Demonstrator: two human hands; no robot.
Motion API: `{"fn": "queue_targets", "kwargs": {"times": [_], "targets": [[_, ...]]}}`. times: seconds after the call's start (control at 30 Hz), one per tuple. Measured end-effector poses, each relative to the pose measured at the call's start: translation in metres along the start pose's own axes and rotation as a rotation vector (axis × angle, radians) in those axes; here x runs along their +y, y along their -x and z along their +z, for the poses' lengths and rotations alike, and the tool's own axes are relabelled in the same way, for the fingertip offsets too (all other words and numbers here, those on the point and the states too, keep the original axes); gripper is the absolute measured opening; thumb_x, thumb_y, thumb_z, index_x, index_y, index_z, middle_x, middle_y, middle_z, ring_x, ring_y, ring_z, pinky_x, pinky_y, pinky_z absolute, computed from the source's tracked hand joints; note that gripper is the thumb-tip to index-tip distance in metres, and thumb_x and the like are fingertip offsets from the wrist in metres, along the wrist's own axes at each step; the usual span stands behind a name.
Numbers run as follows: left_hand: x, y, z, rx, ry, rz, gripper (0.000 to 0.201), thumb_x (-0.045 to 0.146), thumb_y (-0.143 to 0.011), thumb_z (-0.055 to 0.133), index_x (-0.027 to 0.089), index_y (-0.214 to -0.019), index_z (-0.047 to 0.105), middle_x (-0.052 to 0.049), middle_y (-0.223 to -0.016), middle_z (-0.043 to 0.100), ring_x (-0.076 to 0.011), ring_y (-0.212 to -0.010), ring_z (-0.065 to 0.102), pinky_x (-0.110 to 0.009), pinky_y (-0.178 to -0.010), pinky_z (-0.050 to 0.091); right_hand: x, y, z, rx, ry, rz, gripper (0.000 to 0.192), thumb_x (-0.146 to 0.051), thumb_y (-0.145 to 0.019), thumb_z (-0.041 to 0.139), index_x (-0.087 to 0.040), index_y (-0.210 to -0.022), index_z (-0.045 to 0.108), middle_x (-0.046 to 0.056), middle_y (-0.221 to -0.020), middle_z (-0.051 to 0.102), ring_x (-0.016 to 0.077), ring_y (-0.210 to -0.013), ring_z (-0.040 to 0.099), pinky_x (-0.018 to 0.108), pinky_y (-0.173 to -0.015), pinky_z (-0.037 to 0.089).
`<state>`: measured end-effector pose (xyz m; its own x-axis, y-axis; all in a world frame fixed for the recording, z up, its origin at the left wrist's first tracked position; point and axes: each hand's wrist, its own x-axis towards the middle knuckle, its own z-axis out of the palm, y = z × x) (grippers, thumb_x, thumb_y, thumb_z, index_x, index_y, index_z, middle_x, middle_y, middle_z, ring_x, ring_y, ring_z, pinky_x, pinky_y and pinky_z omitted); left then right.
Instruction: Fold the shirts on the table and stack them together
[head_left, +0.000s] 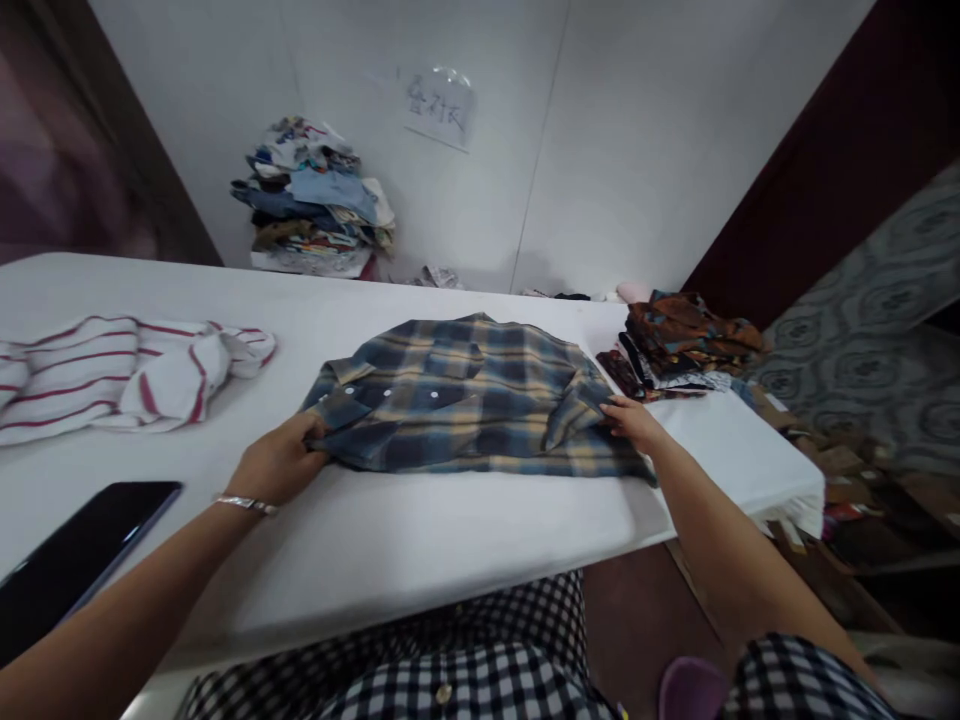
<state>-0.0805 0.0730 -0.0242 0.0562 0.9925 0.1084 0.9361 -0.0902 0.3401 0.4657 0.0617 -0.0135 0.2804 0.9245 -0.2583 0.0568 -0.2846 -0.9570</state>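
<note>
currently i log a blue and tan plaid shirt (465, 395) lying flat and partly folded on the white table (420, 540), roughly centred ahead of the body, its white snaps facing up near the left edge. left hand (279, 462) sits at the shirt's left edge with fingers curled around the cloth there, so i read it as gripping the fabric; a thin silver bracelet (246, 504) circles that wrist. right hand (634, 420) rests at the shirt's right edge, fingertips pinching a folded sleeve or side panel; grip looks light but closed on the cloth. both forearms reach in from the near side, one to each flank of the garment. to the left of the shirt, apart from it, lies a white garment with red stripes (112, 375), loosely bunched. a dark phone (79, 555) lies face up at the near left of the table, well apart from the shirt. just beyond the right hand, a stack of folded patterned clothes (679, 345) stands on the table's far right corner, near the shirt but i cannot tell if it touches. behind the table, against the white wall, a heap of mixed clothing (315, 200) is piled, and a paper note (439, 108) is stuck on the wall above it. checked fabric (450, 670) shows at the bottom of the view.
</note>
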Motion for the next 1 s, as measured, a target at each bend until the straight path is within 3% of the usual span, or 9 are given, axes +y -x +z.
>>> {"fn": "queue_targets", "kwargs": {"times": [0.1, 0.2, 0.27, 0.33, 0.4, 0.5, 0.63, 0.83, 1.0], "targets": [[0.001, -0.009, -0.002, -0.012, -0.031, -0.025, 0.03, 0.035, -0.079, 0.044, 0.023, -0.101, 0.059, -0.004, -0.096, 0.067, -0.0253, -0.083, 0.063, -0.032, -0.069, 0.045, -0.016, -0.009, 0.001, -0.003, -0.043, -0.095, 0.011, -0.015, -0.06, 0.071, -0.019, -0.066, 0.063, 0.001, -0.07, 0.068, 0.015, -0.061, 0.061, 0.022, -0.046, 0.043], [0.001, -0.014, -0.005, -0.019, -0.011, -0.065, 0.042, 0.037, -0.085, 0.034, 0.025, -0.119, 0.057, -0.005, -0.106, 0.067, -0.0269, -0.093, 0.063, -0.034, -0.076, 0.047, -0.035, -0.016, -0.008, 0.02, -0.165, -0.263, 0.013, -0.016, -0.062, 0.066, -0.021, -0.058, 0.055, -0.001, -0.102, 0.07, 0.0171, -0.085, 0.063, 0.026, -0.063, 0.051], [0.001, -0.014, -0.006, -0.047, -0.019, -0.087, 0.046, 0.038, -0.087, 0.031, 0.025, -0.123, 0.055, -0.005, -0.109, 0.067, -0.0272, -0.096, 0.063, -0.035, -0.079, 0.048, -0.037, -0.017, -0.017, 0.025, -0.276, -0.362, 0.018, -0.015, -0.061, 0.065, -0.02, -0.054, 0.049, -0.002, -0.112, 0.068, 0.0181, -0.093, 0.062, 0.028, -0.067, 0.051], [0.0, -0.012, -0.006, -0.074, -0.035, -0.09, 0.048, 0.04, -0.088, 0.028, 0.026, -0.125, 0.054, -0.004, -0.116, 0.066, -0.0276, -0.098, 0.063, -0.036, -0.081, 0.048, -0.029, -0.014, -0.026, 0.032, -0.353, -0.382, 0.019, -0.013, -0.059, 0.065, -0.02, -0.053, 0.048, 0.0, -0.108, 0.069, 0.0193, -0.092, 0.063, 0.029, -0.066, 0.051], [-0.003, -0.011, -0.002, -0.098, -0.063, -0.047, 0.049, 0.04, -0.087, 0.027, 0.027, -0.127, 0.053, -0.005, -0.122, 0.063, -0.0282, -0.101, 0.062, -0.038, -0.084, 0.048, -0.014, -0.008, -0.033, 0.067, -0.349, -0.305, 0.016, -0.015, -0.058, 0.065, -0.021, -0.056, 0.05, 0.002, -0.103, 0.071, 0.0205, -0.09, 0.063, 0.029, -0.064, 0.05], [-0.012, -0.01, 0.007, -0.112, -0.139, 0.098, 0.053, 0.036, -0.083, 0.03, 0.025, -0.129, 0.053, -0.009, -0.123, 0.061, -0.0292, -0.101, 0.061, -0.04, -0.087, 0.047, 0.009, 0.002, -0.039, 0.134, -0.183, -0.122, 0.01, -0.03, -0.066, 0.064, -0.022, -0.069, 0.058, 0.005, -0.1, 0.071, 0.0216, -0.09, 0.065, 0.029, -0.063, 0.05], [-0.017, -0.011, 0.012, -0.092, -0.193, 0.213, 0.058, 0.033, -0.077, 0.034, 0.021, -0.13, 0.054, -0.013, -0.121, 0.061, -0.0295, -0.098, 0.062, -0.04, -0.086, 0.047, 0.023, 0.007, -0.032, 0.189, 0.019, -0.014, 0.025, -0.039, -0.066, 0.07, -0.023, -0.083, 0.063, 0.005, -0.086, 0.071, 0.0203, -0.075, 0.064, 0.028, -0.056, 0.046], [0.002, -0.015, -0.001, -0.084, -0.026, -0.008, 0.046, 0.037, -0.084, 0.032, 0.026, -0.121, 0.059, -0.003, -0.123, 0.063, -0.0256, -0.105, 0.062, -0.035, -0.087, 0.048, 0.006, -0.004, -0.019, 0.248, 0.1, -0.134, 0.031, -0.019, -0.054, 0.073, -0.021, -0.084, 0.066, -0.003, -0.063, 0.062, 0.0148, -0.063, 0.056, 0.025, -0.057, 0.042], [0.009, -0.015, -0.002, -0.044, 0.037, -0.031, 0.041, 0.032, -0.084, 0.037, 0.027, -0.114, 0.064, -0.002, -0.111, 0.069, -0.0263, -0.097, 0.065, -0.035, -0.081, 0.051, -0.012, -0.003, -0.039, 0.275, -0.117, -0.343, 0.042, -0.027, -0.058, 0.072, -0.024, -0.099, 0.064, -0.005, -0.068, 0.063, 0.0135, -0.063, 0.058, 0.026, -0.059, 0.045]]}}
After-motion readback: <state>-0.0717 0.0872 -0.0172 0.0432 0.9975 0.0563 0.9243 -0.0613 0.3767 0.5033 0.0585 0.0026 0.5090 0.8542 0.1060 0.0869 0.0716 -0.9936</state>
